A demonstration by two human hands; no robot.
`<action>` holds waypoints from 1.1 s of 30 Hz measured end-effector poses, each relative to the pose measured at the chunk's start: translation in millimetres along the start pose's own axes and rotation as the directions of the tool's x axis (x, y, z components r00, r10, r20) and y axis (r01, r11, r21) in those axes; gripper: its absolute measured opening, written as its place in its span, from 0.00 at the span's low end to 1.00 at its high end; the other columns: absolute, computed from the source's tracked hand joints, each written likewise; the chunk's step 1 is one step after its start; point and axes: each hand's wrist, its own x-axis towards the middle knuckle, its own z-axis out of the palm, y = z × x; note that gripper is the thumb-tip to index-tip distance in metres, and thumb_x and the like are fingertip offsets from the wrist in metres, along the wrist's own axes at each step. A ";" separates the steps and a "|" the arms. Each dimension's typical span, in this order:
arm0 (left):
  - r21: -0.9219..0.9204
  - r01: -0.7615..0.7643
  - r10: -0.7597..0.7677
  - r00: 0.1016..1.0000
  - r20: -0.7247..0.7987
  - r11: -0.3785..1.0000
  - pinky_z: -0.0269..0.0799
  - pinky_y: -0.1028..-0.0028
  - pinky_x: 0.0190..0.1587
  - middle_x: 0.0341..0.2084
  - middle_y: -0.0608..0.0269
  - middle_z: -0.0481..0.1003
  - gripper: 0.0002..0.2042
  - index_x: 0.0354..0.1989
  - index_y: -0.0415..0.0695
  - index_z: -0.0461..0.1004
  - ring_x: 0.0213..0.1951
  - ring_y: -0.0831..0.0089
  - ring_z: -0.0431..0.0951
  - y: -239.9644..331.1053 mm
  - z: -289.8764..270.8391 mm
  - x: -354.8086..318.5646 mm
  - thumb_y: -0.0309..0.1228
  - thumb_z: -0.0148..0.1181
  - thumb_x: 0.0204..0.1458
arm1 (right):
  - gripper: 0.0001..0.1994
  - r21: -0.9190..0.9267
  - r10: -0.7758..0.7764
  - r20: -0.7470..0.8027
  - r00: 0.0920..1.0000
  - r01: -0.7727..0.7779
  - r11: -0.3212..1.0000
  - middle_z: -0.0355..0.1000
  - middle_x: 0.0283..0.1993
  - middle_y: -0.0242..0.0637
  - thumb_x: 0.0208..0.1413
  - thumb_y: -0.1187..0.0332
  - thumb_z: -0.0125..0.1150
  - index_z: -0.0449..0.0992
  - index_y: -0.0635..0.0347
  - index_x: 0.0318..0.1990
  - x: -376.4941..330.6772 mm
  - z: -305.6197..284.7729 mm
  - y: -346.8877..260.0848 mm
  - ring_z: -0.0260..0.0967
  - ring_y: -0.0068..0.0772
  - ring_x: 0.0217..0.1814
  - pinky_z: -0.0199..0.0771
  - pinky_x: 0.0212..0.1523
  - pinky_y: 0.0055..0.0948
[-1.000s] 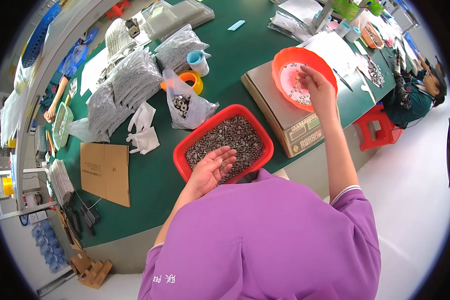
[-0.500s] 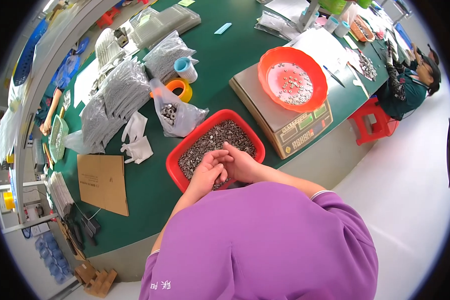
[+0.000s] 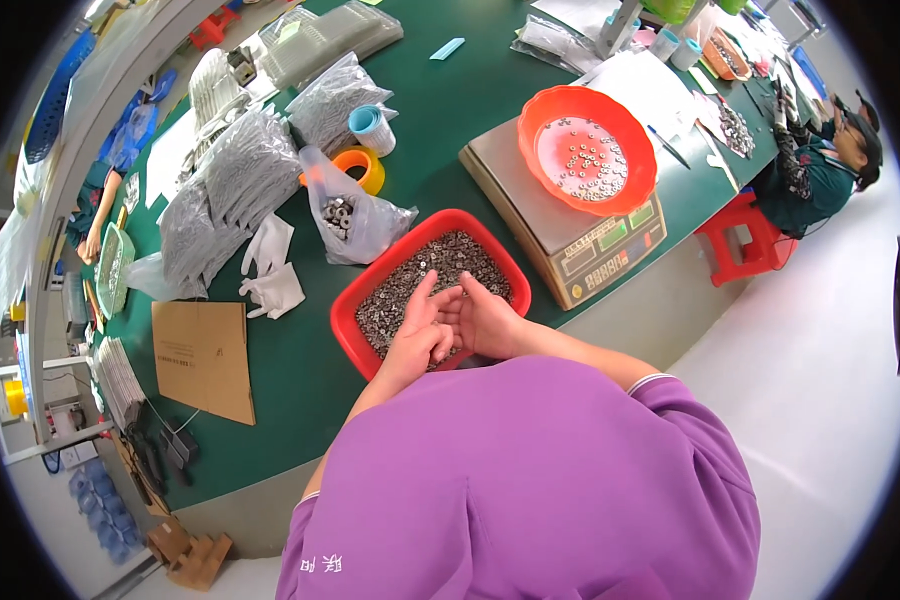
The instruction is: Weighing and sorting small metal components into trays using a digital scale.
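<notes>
Because the nuts (image 3: 425, 280) lie loose in the red tray (image 3: 355, 305), both hands, left (image 3: 417, 335) and right (image 3: 485, 318), cup together in them, fingers half-curled, apparently scooping.

Glossy red plastic tray (image 3: 355, 300) holding dull grey metal nuts (image 3: 440, 265), smooth orange plastic bowl (image 3: 540, 120) shining on a brushed metal scale (image 3: 530, 215), clear crinkled plastic bag (image 3: 370, 225), matt brown cardboard (image 3: 202, 357) lying on green matt tabletop (image 3: 450, 110).
</notes>
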 end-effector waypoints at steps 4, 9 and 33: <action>-0.013 -0.010 0.011 1.000 0.015 1.000 0.57 0.85 0.21 0.58 0.56 0.53 0.36 0.63 0.52 0.37 0.17 0.84 0.57 0.9 -2.6 -0.7 0.14 0.34 0.43 | 0.33 -0.011 0.012 -0.003 1.000 -0.012 1.000 0.64 0.49 0.41 0.56 0.42 0.28 0.62 0.66 0.50 -0.9 0.2 1.1 0.63 0.36 0.51 0.63 0.51 0.33; -0.045 -0.016 0.018 0.999 0.042 0.999 0.55 0.86 0.18 0.60 0.57 0.52 0.33 0.63 0.52 0.36 0.15 0.86 0.55 0.3 -8.4 -1.4 0.15 0.32 0.47 | 0.34 -0.023 0.020 0.031 0.999 -0.019 1.000 0.63 0.51 0.41 0.56 0.42 0.28 0.61 0.67 0.52 -0.9 1.5 1.4 0.61 0.34 0.53 0.62 0.53 0.31; -0.502 0.011 -0.058 0.995 -0.078 0.865 0.61 0.75 0.55 0.50 0.57 0.63 0.24 0.52 0.38 0.60 0.51 0.72 0.64 -3.4 -31.1 -6.3 0.10 0.38 0.42 | 0.16 -0.848 -0.796 -0.055 0.603 0.393 0.356 0.70 0.42 0.38 0.48 0.80 0.47 0.68 0.66 0.47 -65.0 25.2 -126.7 0.68 0.28 0.43 0.69 0.45 0.24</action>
